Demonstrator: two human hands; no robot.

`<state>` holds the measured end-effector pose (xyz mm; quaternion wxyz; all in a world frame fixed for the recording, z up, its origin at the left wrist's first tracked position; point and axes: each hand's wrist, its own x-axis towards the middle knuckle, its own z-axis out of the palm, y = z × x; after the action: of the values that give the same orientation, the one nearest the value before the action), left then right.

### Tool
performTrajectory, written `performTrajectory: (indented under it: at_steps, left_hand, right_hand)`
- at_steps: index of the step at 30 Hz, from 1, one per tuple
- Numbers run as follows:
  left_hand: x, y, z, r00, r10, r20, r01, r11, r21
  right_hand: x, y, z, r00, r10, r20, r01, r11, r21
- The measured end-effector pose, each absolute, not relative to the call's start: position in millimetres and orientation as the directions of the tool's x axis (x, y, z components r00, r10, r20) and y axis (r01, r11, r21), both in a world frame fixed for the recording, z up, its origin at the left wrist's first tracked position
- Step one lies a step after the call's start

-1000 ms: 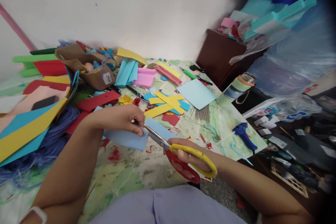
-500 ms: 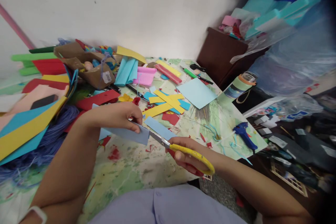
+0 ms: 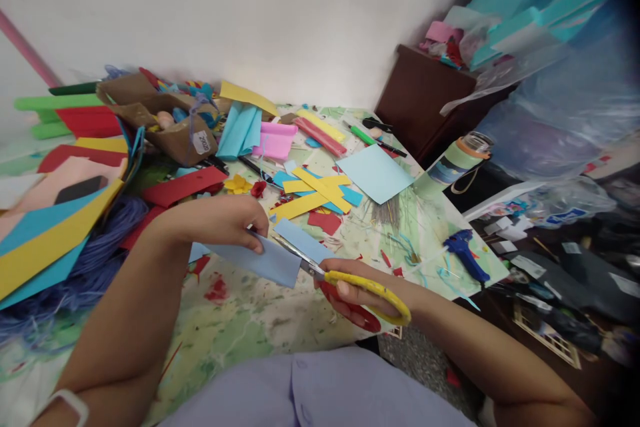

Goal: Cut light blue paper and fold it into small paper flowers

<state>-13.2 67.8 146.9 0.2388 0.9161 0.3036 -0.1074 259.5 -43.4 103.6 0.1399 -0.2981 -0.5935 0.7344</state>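
My left hand [image 3: 240,223] pinches a strip of light blue paper [image 3: 273,263] between thumb and fingers, above the table's near part. My right hand [image 3: 345,297] is wrapped round the handles of the scissors [image 3: 370,287], one loop yellow and one red. The scissor blades are parted at the right end of the strip, one blade showing above the paper and the other hidden by it. Just beyond the blades lies another light blue paper strip [image 3: 305,240]. Crossed yellow strips [image 3: 320,193] and blue strips rest farther back.
A pale blue sheet [image 3: 377,173] lies at the right, with a blue glue gun [image 3: 465,257] at the table's corner. A bottle [image 3: 460,157] stands near the right edge. Left are stacked coloured papers [image 3: 65,227], purple yarn [image 3: 100,247] and a brown box [image 3: 175,137] of scraps.
The scissor blades have spread apart, and the red handle loop has swung away from the yellow one. More of the held strip's right end shows. My view has shifted slightly.
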Motion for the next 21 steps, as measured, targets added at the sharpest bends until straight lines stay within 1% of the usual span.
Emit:
performTrajectory:
  at_steps: [1, 5, 12, 17, 21]
  left_hand:
    - [-12, 68, 147, 0.789, 0.492, -0.368, 0.611, -0.695, 0.38]
    - [-10, 69, 146, 0.779, 0.496, -0.384, 0.623, -0.685, 0.378]
    - [-11, 71, 144, 0.774, 0.505, -0.381, 0.63, -0.67, 0.392]
    - [-22, 74, 144, 0.772, 0.533, -0.348, 0.636, -0.633, 0.441]
    - [-35, 78, 144, 0.745, 0.594, -0.304, 0.663, -0.606, 0.439]
  right_hand:
    - [259, -43, 103, -0.786, 0.555, -0.273, 0.15, -0.258, -0.955]
    - [256, -42, 103, -0.788, 0.549, -0.278, 0.134, -0.287, -0.948]
    - [252, -42, 98, -0.719, 0.605, -0.343, 0.129, -0.369, -0.921]
    - [258, -42, 93, -0.7, 0.628, -0.34, 0.132, -0.354, -0.926]
    - [263, -42, 93, -0.699, 0.631, -0.337, 0.154, -0.327, -0.932]
